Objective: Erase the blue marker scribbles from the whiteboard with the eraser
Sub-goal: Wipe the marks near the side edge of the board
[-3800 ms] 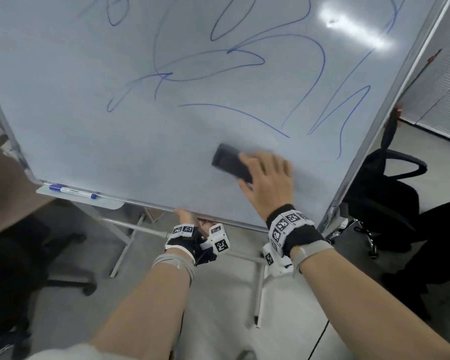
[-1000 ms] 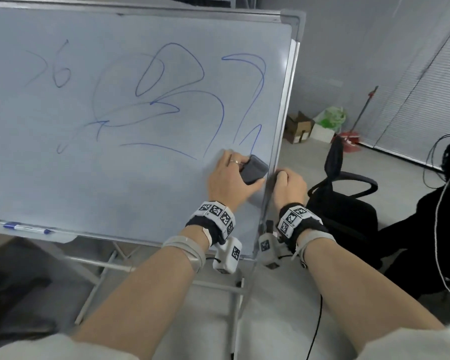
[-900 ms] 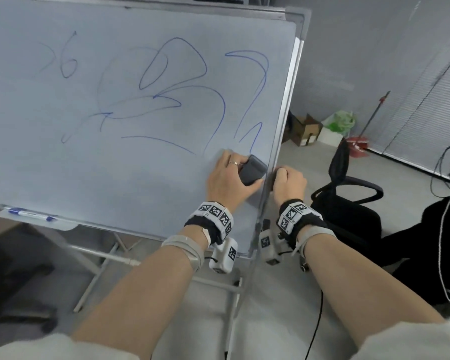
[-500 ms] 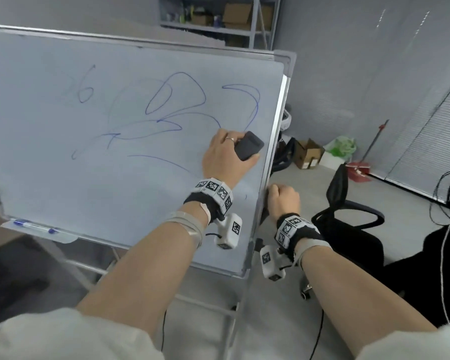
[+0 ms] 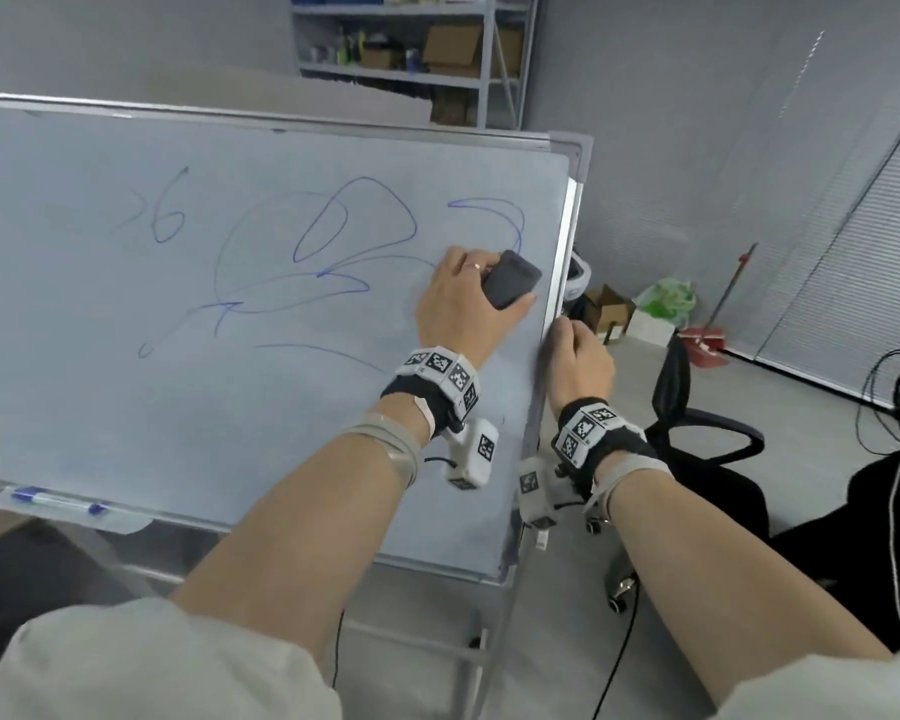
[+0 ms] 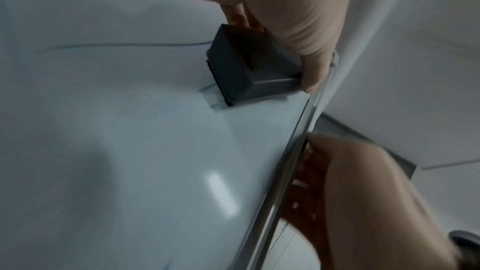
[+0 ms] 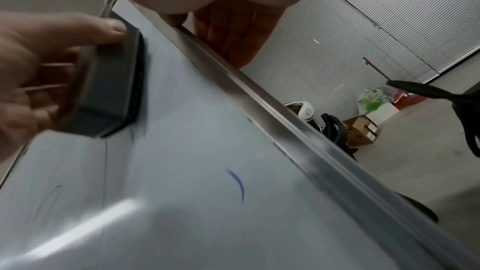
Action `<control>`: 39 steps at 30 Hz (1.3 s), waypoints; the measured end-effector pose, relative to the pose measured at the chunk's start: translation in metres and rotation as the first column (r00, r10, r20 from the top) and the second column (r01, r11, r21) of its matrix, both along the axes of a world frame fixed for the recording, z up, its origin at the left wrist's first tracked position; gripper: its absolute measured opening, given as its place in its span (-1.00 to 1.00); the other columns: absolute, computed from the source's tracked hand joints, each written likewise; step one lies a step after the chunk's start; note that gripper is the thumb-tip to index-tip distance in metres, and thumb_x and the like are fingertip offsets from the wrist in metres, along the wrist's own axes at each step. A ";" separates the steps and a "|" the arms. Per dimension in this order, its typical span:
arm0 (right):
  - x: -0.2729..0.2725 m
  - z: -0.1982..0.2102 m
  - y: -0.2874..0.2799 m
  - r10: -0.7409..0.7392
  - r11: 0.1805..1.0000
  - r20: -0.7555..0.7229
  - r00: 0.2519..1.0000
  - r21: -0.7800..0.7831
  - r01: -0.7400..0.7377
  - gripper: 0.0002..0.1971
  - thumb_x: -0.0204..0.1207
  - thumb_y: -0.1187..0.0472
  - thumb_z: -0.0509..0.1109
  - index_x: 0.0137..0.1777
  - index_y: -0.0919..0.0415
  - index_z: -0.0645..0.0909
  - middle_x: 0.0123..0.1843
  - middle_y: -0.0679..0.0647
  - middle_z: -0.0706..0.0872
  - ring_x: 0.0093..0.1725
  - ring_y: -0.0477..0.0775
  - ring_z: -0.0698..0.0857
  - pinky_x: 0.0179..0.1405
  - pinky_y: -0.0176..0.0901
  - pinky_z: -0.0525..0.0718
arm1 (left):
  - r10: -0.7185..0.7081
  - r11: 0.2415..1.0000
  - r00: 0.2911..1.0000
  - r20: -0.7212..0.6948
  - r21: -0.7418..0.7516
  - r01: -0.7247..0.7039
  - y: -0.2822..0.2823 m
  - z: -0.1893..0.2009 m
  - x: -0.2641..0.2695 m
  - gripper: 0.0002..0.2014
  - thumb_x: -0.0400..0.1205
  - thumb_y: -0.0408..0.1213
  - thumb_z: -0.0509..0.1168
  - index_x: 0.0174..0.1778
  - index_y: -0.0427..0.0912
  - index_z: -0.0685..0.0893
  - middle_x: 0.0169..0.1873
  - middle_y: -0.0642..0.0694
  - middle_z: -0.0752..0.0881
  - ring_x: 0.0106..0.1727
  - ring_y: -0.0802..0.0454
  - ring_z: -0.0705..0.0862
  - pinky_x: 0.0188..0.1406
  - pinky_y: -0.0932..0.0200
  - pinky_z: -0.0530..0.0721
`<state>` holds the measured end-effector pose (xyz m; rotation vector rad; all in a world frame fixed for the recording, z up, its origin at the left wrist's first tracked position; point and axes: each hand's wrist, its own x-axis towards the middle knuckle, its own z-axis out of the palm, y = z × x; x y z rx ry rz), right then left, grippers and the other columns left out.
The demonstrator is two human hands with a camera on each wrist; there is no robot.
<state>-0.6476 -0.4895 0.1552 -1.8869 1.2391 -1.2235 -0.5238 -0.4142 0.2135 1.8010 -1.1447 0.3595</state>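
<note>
— So where was the eraser (image 5: 510, 279)?
— Pressed on the whiteboard (image 5: 178, 407) near its right edge, the left hand (image 5: 458, 309) clamped round it; the right hand (image 5: 578, 361) curled round the frame.

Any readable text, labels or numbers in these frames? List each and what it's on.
"6": blue marker stroke that looks like a six, upper left of the white whiteboard; it may be only a scribble.
Black-and-white square tags on both wristbands: coded patterns, not text.
Logo on the white headset: too blurred.
Brown cardboard boxes: no legible print.
</note>
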 end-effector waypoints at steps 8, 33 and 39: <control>-0.008 0.027 0.001 -0.078 0.997 -0.044 0.996 0.024 0.079 -0.39 0.72 -0.21 0.04 -0.47 0.16 0.45 -0.47 0.01 0.55 -0.36 0.12 0.55 -0.29 -0.05 0.39 | -0.058 0.998 0.998 0.037 -0.030 0.059 -0.004 -0.006 -0.008 -0.51 0.34 0.21 0.48 0.11 0.08 0.67 0.01 0.05 0.57 0.11 0.03 0.64 -0.06 0.08 0.69; -0.003 0.028 0.008 -0.085 0.996 -0.108 0.991 -0.042 0.080 -0.54 0.75 -0.20 0.01 -0.24 0.02 0.54 -0.31 -0.04 0.62 -0.21 0.15 0.62 -0.19 -0.06 0.43 | 0.046 0.973 0.969 -0.244 -0.207 -0.099 -0.007 0.064 0.040 -0.52 0.36 0.24 0.45 0.15 0.17 0.62 0.01 0.12 0.51 0.01 0.03 0.67 -0.13 0.13 0.70; -0.002 0.016 0.004 -0.001 1.000 -0.067 0.998 -0.015 0.000 -0.62 0.77 -0.13 0.02 0.10 0.07 0.58 -0.10 0.03 0.70 -0.06 0.17 0.65 -0.05 -0.03 0.51 | 0.068 0.961 0.946 -0.317 -0.235 -0.148 0.002 0.032 0.048 -0.49 0.36 0.23 0.43 0.20 0.17 0.60 0.07 0.12 0.54 -0.02 0.04 0.70 -0.16 0.08 0.72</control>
